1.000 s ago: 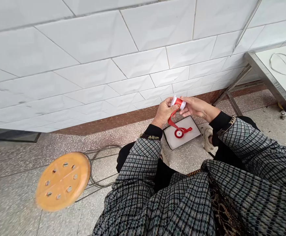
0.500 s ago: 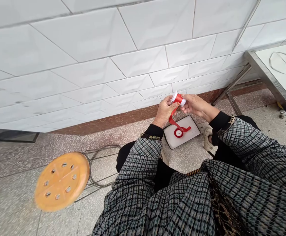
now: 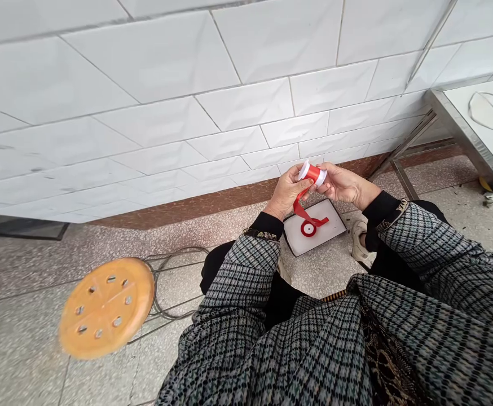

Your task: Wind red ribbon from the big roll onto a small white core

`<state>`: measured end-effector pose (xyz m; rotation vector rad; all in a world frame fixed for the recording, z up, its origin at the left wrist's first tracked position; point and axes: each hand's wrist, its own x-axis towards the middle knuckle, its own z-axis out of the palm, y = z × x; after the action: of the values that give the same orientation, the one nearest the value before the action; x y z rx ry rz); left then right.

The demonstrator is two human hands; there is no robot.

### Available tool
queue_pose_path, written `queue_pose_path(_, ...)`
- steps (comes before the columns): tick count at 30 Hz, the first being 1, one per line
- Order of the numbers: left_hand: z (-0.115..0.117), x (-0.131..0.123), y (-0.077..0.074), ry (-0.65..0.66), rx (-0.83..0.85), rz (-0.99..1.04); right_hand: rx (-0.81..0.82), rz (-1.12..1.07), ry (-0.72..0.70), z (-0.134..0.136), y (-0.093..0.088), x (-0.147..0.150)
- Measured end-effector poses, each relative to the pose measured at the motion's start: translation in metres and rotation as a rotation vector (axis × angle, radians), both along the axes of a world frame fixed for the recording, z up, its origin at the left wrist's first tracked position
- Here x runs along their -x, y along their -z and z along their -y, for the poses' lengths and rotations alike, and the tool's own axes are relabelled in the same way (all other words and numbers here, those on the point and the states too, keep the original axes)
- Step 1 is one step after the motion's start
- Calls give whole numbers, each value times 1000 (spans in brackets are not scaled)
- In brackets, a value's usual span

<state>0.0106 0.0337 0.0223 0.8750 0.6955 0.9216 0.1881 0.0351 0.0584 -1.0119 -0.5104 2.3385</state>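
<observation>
And now the spool [image 3: 313, 173] is turned, more red bared than a moment ago, pinched by left hand [image 3: 286, 193] and right hand [image 3: 342, 184] (each grip closed), so a clearer run should be given the ribbon [image 3: 300, 210] trailing toward the roll [image 3: 308, 229] below.

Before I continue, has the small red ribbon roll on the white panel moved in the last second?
No; against the white panel, the ribbon roll lies in about the same place.
</observation>
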Motion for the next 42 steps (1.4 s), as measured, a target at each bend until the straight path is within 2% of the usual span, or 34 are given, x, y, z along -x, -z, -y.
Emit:
queue_pose_path(2,0,-2,0,-25,5,14,-101,89,25,3,-1,3)
queue_pose_path(8,-5,-2,3,-139,-15,37,-673,350,183,10,11,10)
queue_pose_path(12,-4,-3,0,-160,13,33,-885,536,184,10,21,10)
queue_pose_path(15,-2,-5,-4,-178,36,30,-970,653,215,12,20,11)
queue_pose_path(19,-1,-4,-6,-179,46,31,-971,652,237,14,17,12)
queue_pose_path(26,-2,-3,-3,-169,13,83,-926,524,187,12,24,10)
queue_pose_path(35,-2,-4,-1,-123,-55,26,-584,279,246,13,7,15)
queue_pose_path(42,-2,-5,2,-118,-30,34,-412,162,245,12,5,15)
